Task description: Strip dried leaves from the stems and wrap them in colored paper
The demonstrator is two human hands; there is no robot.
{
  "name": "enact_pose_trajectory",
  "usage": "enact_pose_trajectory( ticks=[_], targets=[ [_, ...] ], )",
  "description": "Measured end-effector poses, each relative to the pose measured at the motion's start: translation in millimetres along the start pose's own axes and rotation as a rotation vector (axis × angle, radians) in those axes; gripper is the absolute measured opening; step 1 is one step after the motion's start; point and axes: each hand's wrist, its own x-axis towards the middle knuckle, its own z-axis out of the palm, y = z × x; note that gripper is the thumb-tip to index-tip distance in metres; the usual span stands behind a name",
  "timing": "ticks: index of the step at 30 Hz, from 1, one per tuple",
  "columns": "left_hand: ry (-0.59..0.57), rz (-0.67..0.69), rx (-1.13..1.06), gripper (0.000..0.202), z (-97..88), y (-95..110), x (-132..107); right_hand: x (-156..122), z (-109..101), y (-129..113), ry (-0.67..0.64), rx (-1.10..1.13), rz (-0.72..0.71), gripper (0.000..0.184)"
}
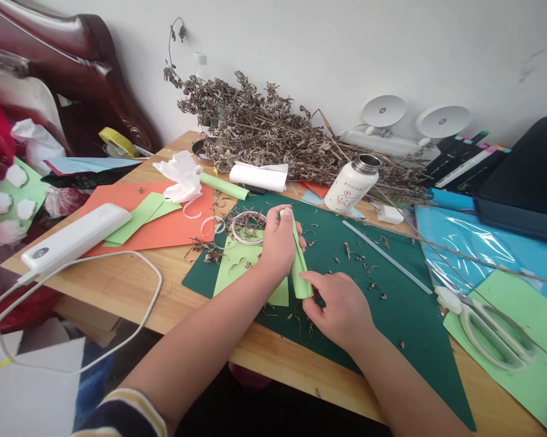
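Above the green cutting mat (400, 340), both hands are on a rolled tube of light green paper (302, 280). My left hand (280, 243) wraps round its upper part, the thumb lying along it. At the lower end, my right hand (339, 306) pinches the paper's edge between thumb and fingers. Just left of the tube lies a flat green paper sheet (230, 267) with dry plant bits on it. A roll of tape (235, 230) rests among those bits, touching the sheet. Further back is another green paper roll (223, 186).
Dried plant stems (264, 127) are heaped along the wall. A white bottle (351, 183) without a lid stands behind the mat, a glue stick (387, 257) lies on it. Scissors (487, 331) are at right; a white power bank (77, 237) with cable and orange paper (164, 227) are at left.
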Motion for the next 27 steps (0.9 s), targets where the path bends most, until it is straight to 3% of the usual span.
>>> enact_pose_trajectory(
  ticks=[3, 7, 14, 27],
  targets=[
    [-0.024, 0.076, -0.002, 0.013, 1.5, 3, -4, -1, 2, 0, 0.022, 0.011, 0.049, 0.017],
    [-0.005, 0.047, -0.027, 0.013, 0.7, 6, -3, 0, -2, 4, 0.006, 0.136, 0.033, 0.01],
    [0.033, -0.066, -0.06, 0.012, -2.3, 10, 2, 0, -8, 11, -0.021, 0.325, -0.039, 0.022],
    [0.031, -0.052, -0.049, 0.01, -2.0, 8, 3, -1, -4, 14, -0.048, 0.345, 0.014, 0.022]
  ],
)
